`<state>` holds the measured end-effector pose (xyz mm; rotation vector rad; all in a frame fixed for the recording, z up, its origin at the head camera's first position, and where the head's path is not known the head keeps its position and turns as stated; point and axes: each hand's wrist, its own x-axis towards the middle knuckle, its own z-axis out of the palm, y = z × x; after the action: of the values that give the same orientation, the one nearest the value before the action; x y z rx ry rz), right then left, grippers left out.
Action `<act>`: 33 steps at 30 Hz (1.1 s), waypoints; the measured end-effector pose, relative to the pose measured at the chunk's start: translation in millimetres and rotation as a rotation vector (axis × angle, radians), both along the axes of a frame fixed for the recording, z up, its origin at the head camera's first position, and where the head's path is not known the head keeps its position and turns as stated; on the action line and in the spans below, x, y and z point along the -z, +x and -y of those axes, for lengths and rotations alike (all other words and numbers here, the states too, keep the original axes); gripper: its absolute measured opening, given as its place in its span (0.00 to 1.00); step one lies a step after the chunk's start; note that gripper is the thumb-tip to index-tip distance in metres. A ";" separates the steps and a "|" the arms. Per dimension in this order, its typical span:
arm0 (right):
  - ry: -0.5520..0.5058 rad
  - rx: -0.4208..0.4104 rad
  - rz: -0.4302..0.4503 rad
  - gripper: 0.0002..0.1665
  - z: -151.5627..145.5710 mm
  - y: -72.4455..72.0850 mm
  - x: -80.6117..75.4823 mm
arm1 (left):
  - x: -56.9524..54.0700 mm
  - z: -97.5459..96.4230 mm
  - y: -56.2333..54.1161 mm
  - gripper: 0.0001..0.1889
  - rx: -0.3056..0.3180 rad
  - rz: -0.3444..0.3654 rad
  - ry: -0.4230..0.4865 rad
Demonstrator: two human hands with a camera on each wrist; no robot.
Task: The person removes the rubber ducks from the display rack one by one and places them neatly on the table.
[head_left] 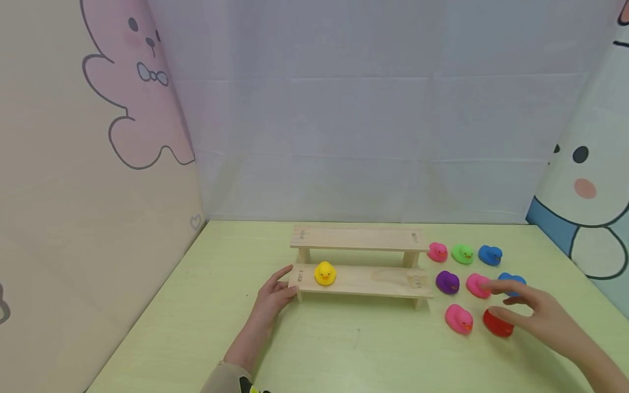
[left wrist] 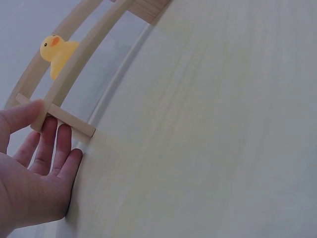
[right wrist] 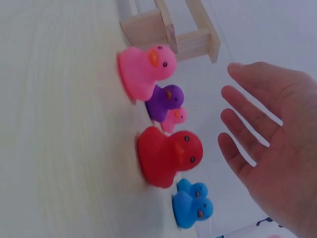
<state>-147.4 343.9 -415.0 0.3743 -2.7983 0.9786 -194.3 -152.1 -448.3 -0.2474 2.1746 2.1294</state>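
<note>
My left hand pinches the left end of the lower board of a two-tier wooden shelf, thumb on one side and fingers against the other. On that board sits a yellow rubber duck, also seen beyond the thumb in the left wrist view. My right hand hovers over a red rubber duck with thumb and fingers spread apart. The right wrist view shows a gap between those fingers and the red duck. A pink duck lies just left of the red one.
Right of the shelf stand more rubber ducks in loose rows: a purple one, a green one, blue ones and other pink ones. Behind the pale green table hangs a white cloth wall, with printed panels at both sides.
</note>
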 end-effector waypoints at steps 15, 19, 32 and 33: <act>-0.139 -0.059 -0.095 0.22 77.9 -18.7 -26.9 | 1.6 1.1 -0.3 0.31 0.002 -0.004 0.005; -0.210 -0.087 -0.115 0.21 99.6 -25.0 -25.7 | 0.4 1.2 0.2 0.31 0.001 0.003 0.004; -0.344 -0.162 -0.148 0.22 160.4 -47.6 -17.6 | 0.6 1.4 0.2 0.31 0.009 -0.007 0.022; -0.352 -0.164 -0.148 0.22 165.1 -48.8 -17.2 | 0.7 1.5 0.3 0.31 0.008 -0.009 0.022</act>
<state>-196.2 178.8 -397.8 0.6034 -2.4303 1.3869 -194.1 -153.5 -449.0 -0.2276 2.1517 2.1525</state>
